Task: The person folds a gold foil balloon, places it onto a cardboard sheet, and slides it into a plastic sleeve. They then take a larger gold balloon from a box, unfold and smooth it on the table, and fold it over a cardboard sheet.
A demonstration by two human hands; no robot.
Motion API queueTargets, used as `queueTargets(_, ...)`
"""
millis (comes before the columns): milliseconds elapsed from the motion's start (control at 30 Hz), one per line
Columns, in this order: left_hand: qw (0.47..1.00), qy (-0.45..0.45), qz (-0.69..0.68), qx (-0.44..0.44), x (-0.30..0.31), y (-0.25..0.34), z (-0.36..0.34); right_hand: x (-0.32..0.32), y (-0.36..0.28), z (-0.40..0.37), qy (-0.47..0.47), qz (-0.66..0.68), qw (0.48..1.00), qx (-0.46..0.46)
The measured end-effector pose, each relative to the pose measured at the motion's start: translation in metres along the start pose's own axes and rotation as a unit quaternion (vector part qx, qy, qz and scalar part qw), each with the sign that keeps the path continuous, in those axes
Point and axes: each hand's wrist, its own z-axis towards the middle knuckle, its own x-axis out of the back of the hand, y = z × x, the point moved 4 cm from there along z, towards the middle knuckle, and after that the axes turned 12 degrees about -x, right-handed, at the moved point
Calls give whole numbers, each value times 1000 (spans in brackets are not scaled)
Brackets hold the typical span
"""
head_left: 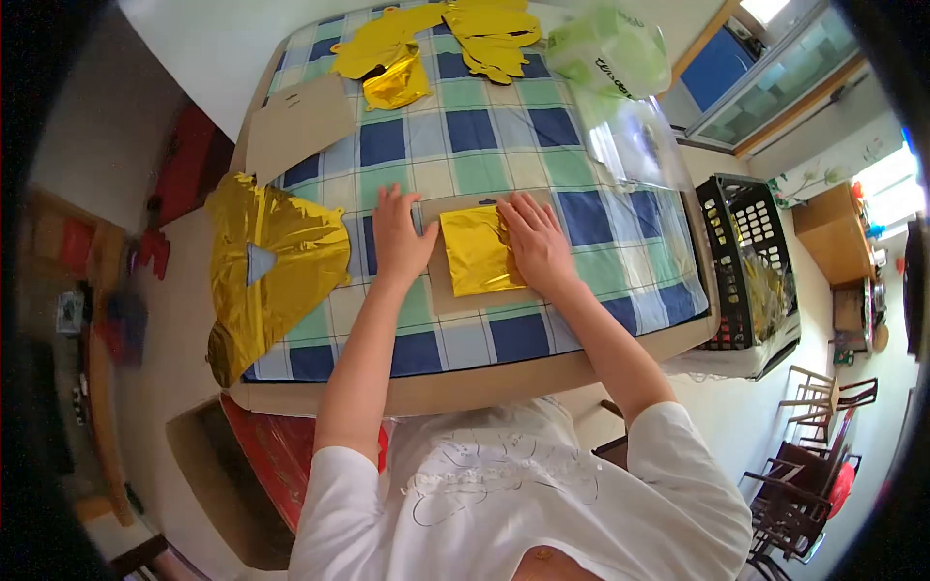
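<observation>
On the tabletop [504,382] in front of you, a checked cloth [484,136] of blue, green and cream squares covered most of the top. Near the front edge lay a brown card [448,295]. A folded gold foil [475,254] sat on the card, flat and close to square.

Your left hand [400,234] lay palm down at the card's left edge, just beside the foil. Its fingers [392,201] were stretched out straight and close together, and it held nothing. Your right hand [535,242] lay palm down on the right side of the foil. Its fingers [518,208] were flat and a little spread, pressing and not gripping.

To your left a big gold balloon [276,266], flat and crinkled, hung partly over the side of the tabletop, well apart from your left hand. A second card [295,124] lay at the far left corner. At the far end were yellow shapes [484,34] in a pile, with a small gold piece [397,85] beside them. A green bag [610,53] and a clear bag [635,145] lay at the far right. A black basket [751,252] stood by the right side of the tabletop, and chairs [814,455] stood off to your right.
</observation>
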Motion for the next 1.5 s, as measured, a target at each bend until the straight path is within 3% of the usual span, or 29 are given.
queueTargets(367,999,14,14,26,-6,-5,9,0,-1,1,-4,-19,1000,10)
queueTargets(467,996,32,71,-42,5,28,11,3,-2,1,-2,-10,1000,7)
queueTargets(567,989,-53,71,-120,-27,67,3,1,-3,1,-1,-20,1000,3)
queueTargets(867,976,-130,149,-86,-43,83,-17,2,-2,-1,-2,-21,1000,3)
queueTargets(1067,965,-166,196,-59,-42,84,-19,-4,4,-3,-28,-72,995,-55)
queueTargets(1367,963,-193,185,-33,-35,86,-17,-3,14,0,-49,-103,989,-91)
queueTargets(1400,963,-190,186,-36,-35,87,-15,2,23,7,42,-112,991,-58)
queueTargets(1500,964,-191,182,-35,-36,87,-18,43,101,53,155,-101,969,-164)
